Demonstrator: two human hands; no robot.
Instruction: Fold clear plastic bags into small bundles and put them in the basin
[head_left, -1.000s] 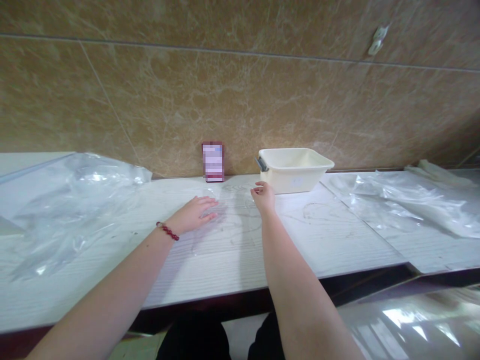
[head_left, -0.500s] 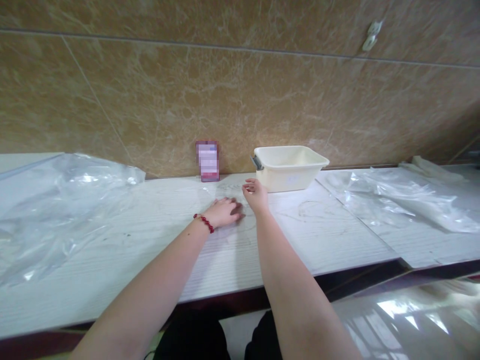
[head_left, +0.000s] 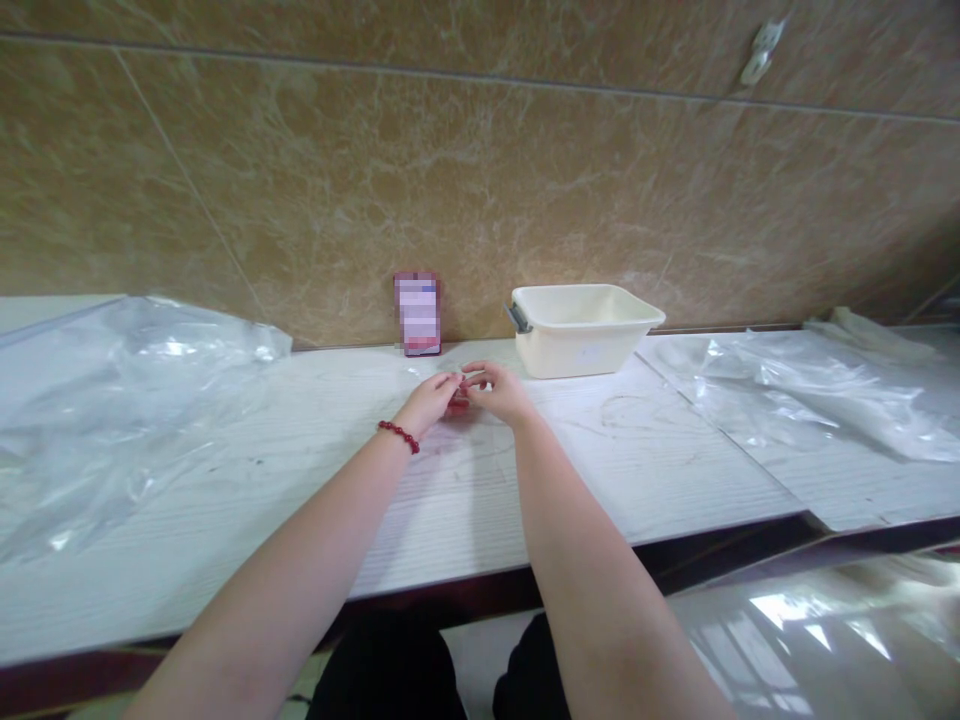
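Note:
My left hand [head_left: 433, 397], with a red bead bracelet on its wrist, and my right hand [head_left: 501, 389] meet fingertip to fingertip on the white tabletop [head_left: 315, 470]. Both pinch at the same spot, on what looks like the far edge of a thin clear plastic bag [head_left: 484, 452]. The bag lies flat and shows only as faint outlines. A cream plastic tub [head_left: 581, 330] stands just right of my right hand, against the wall. A small purple card [head_left: 418, 312] leans on the wall behind my hands.
Crumpled clear plastic sheeting [head_left: 127, 400] covers the table's left end. More sheeting [head_left: 810, 395] lies on the right. The marble wall [head_left: 480, 180] closes off the back. The table's front edge runs near my body, and a glossy surface [head_left: 825, 630] lies lower right.
My left hand slid right from lying flat on the table to meet my right hand. My right hand drew slightly left, and both now pinch together.

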